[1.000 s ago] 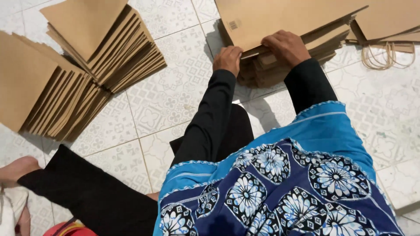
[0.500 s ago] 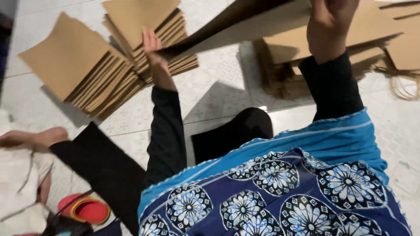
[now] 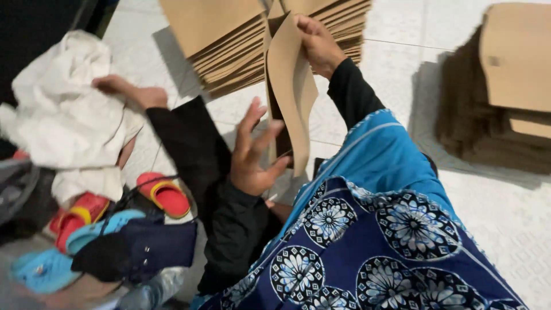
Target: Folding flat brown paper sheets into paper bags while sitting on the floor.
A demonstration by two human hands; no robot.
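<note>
Gripping the brown paper bag (image 3: 291,86) by its top edge, the right hand (image 3: 319,45) is closing on it above the floor; the left hand (image 3: 255,152) is touching it, fingers spread; it seems light, thin, easily creased.

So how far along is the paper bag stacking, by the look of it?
Done, it seems: a tall stack of flat brown bags ahead. In hand: one brown bag, held upright, the right hand gripping its top and the left hand spread open against its lower edge. Left: another pile at the right, though whether it is sorted I cannot tell.
</note>
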